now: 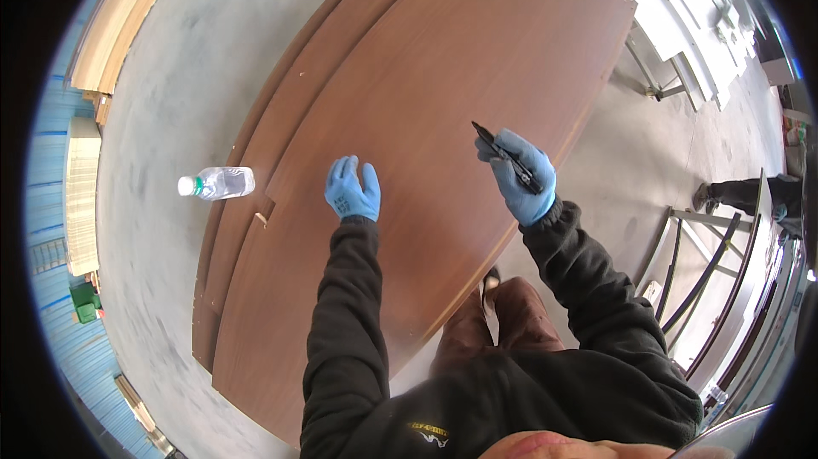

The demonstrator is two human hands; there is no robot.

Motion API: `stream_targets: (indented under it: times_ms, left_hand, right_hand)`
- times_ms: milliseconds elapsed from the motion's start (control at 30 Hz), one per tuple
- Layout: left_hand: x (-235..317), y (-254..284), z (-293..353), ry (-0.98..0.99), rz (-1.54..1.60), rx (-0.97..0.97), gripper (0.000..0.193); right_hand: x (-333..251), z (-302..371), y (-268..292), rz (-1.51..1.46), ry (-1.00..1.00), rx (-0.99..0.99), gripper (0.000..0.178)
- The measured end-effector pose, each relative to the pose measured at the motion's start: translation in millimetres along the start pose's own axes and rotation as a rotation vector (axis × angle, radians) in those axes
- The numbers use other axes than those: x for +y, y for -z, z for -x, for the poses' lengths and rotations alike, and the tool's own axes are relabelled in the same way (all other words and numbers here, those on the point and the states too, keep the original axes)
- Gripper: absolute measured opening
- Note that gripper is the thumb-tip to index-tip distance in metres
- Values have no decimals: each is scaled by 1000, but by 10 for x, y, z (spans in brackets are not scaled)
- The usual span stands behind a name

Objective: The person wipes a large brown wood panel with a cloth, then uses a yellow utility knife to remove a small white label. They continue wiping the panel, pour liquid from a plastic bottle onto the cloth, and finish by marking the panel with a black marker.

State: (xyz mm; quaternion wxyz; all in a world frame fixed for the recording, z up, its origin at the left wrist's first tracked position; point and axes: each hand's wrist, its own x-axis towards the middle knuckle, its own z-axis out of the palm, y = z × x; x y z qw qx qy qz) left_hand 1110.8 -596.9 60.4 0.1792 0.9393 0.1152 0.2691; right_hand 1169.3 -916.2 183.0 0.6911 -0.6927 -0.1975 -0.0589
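My right hand (pixel 526 179), in a light blue glove, is closed around a slim black marker (pixel 511 161) with its pointed end toward the upper left. It is above the right edge of a large brown wooden panel (pixel 443 75). In a matching glove, my left hand (pixel 354 190) is over the middle of the panel with its fingers stretched out and thumb apart, holding nothing. Whether it touches the surface, I cannot tell. More brown panels (pixel 285 109) lie under the top one, their edges stepped out to the left.
A clear plastic bottle (pixel 223 183) with a white cap is at the stack's left edge. Stacked boards (pixel 128 16) line the far left. White panels (pixel 694 37) rest on a stand at the upper right. Another person's leg (pixel 741 195) shows beside a metal frame (pixel 711 220) at right.
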Motion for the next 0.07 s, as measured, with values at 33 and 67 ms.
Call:
stream_targets:
  times_ms: [33,67]
  left_hand:
    - [-88,-137,-124,7,-43,-13,29]
    - [-165,-274,-245,16,-78,-23,30]
  right_hand:
    - [139,-210,-26,-11,-32,-25,28]
    - [278,-417,-56,-31,-57,-45,28]
